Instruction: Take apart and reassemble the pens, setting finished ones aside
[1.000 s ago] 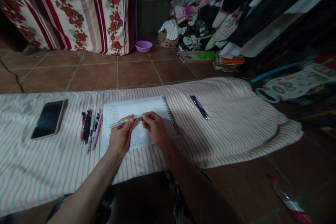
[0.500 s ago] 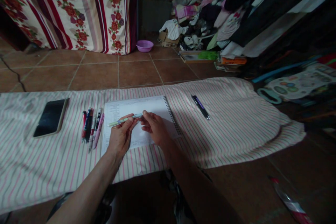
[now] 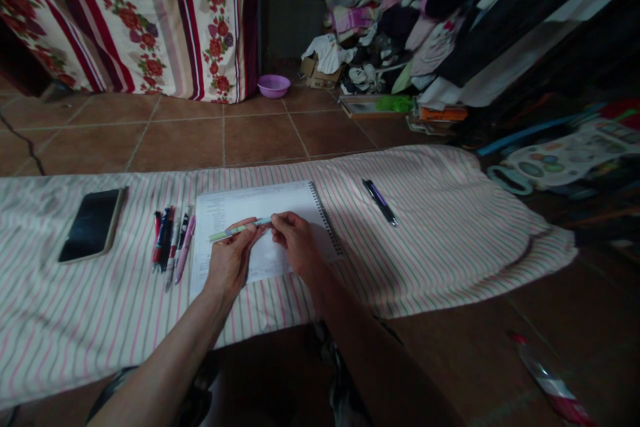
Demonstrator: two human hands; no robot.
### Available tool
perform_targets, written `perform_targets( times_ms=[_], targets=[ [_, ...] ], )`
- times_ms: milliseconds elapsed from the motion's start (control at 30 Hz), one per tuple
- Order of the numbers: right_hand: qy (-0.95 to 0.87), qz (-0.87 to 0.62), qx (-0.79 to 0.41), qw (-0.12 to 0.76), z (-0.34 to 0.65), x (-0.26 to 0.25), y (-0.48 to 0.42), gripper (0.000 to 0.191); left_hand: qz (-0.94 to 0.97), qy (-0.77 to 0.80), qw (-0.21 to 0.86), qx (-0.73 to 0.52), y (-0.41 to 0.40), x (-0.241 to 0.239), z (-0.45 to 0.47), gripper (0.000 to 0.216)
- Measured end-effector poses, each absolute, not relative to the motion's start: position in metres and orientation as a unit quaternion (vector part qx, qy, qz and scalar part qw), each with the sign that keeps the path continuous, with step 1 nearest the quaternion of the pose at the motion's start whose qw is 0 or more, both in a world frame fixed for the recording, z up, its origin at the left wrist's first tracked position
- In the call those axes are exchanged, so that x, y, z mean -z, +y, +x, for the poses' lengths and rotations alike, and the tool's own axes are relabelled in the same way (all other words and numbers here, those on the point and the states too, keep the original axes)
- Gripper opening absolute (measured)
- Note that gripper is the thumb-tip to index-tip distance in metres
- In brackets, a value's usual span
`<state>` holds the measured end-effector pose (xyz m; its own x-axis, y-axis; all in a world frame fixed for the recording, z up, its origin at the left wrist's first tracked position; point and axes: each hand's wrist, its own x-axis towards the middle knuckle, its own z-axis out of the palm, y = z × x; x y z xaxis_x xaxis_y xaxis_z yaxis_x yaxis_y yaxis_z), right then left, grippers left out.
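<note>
A light green and pale blue pen [image 3: 234, 229] is held slantwise above an open spiral notebook [image 3: 285, 197]. My left hand [image 3: 232, 255] is closed around its middle, thumb on top. At its upper right end, the fingertips of my right hand [image 3: 295, 237] pinch the pen. Left of the notebook lies a bunch of several pens [image 3: 173, 243] in red, dark blue, white and pink. To the right, two dark pens [image 3: 381, 202], one with a purple barrel, rest side by side on the striped cloth [image 3: 430, 240].
A smartphone [image 3: 93, 225] with a dark screen lies at the left of the cloth. On the tiled floor beyond stand a purple basin [image 3: 273, 85] and a heap of clothes [image 3: 380, 20]. A plastic bottle [image 3: 553, 383] with a red cap lies on the floor at lower right.
My right fingertips have drawn slightly closer together on the pen's end. The whole view has shifted a little; the pen stays in both hands.
</note>
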<state>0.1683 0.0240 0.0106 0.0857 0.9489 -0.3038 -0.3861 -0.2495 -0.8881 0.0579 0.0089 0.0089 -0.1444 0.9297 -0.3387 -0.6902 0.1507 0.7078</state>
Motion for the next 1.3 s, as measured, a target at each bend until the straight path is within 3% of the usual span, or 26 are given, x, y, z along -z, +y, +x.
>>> perform_targets(
  times_ms=[267,667,933,1300],
  targets=[
    [-0.28,-0.475,-0.624,0.554,0.1675,-0.0096,0.0246,0.021,0.101,0.418,0.637,-0.64,0.0102,-0.0127,0.0595,0.011],
    [-0.256,-0.509,-0.655,0.496,0.1713,-0.0137,0.0247,0.035,0.143,0.411,0.636,-0.637,0.0094,-0.0143,0.0553,0.015],
    [-0.272,-0.522,-0.612,0.528,0.1705,-0.0104,0.0264,0.03,0.158,0.412,0.641,-0.628,0.0091,-0.01,0.057,0.021],
    [-0.318,-0.49,-0.59,0.558,0.1694,-0.0134,0.0264,0.018,0.096,0.423,0.635,-0.639,0.0103,-0.0109,0.0592,0.011]
  ],
)
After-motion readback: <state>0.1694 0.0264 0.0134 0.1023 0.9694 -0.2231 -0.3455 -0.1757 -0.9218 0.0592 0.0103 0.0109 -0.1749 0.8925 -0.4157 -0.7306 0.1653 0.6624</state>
